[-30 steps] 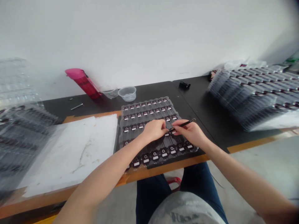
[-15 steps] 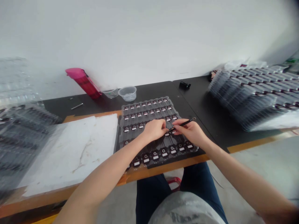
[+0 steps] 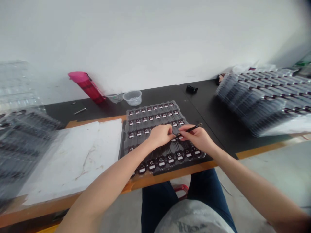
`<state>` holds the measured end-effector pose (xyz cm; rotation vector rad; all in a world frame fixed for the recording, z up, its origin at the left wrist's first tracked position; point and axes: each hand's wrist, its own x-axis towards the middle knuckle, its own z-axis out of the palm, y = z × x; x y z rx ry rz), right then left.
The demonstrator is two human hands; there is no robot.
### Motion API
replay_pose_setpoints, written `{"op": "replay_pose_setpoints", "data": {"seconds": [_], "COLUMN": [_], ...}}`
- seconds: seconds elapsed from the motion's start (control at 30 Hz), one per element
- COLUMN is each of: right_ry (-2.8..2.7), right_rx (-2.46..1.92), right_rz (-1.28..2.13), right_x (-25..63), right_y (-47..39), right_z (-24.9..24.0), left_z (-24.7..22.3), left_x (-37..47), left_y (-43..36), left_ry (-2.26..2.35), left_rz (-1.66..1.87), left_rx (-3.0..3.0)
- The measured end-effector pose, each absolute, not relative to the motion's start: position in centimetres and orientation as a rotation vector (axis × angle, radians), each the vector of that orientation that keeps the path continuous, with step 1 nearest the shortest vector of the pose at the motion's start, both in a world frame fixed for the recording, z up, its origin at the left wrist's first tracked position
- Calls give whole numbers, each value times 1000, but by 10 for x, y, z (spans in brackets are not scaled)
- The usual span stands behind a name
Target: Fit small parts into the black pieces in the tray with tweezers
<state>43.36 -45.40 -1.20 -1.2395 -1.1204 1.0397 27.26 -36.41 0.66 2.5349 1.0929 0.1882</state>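
Observation:
A clear plastic tray [image 3: 145, 142] lies before me, holding rows of small black parts [image 3: 161, 161] with white labels and round rings. Over its middle right, my left hand [image 3: 160, 134] rests with fingers bent down and closed at one of the parts; whatever is between the fingertips is hidden. Pinched in my right hand [image 3: 198, 136] are slim black tweezers [image 3: 193, 128], their rear end pointing up and right. The tweezers' tip reaches down to the parts beside my left fingertips. Both hands nearly meet there.
Stacked filled trays stand at right [image 3: 257, 100] and left [image 3: 26, 145]. White sheets [image 3: 80, 149] lie left of the tray. Behind are a pink bottle [image 3: 87, 87], a clear plastic tub [image 3: 132, 98], a metal rod [image 3: 80, 111] and a black clip-like object [image 3: 191, 89].
The tweezers and my right fingers have shifted very slightly. My left hand keeps its place on the tray.

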Motion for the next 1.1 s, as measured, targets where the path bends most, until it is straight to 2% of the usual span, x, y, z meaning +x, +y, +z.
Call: {"op": "replay_pose_setpoints", "data": {"seconds": [0.57,0.73,0.87,1.1], "right_ry": [-1108,-1160,-1284,-1566], "right_rx": [-1219,-1117,-1007,-1027], "right_rz": [932,753,683,542], "right_x": [434,430,420,401], "right_y": [-459,-467,-469,-460], "right_z": [-1,16,22,30], "left_z": [6,15,28,30], "left_x": [273,267,253,234], "left_y": [-362,-355,-352,-361], "left_ry": [1078,960,819,739], "left_rz": [272,490,488,538], "left_rx": [2404,1702,962,682]}}
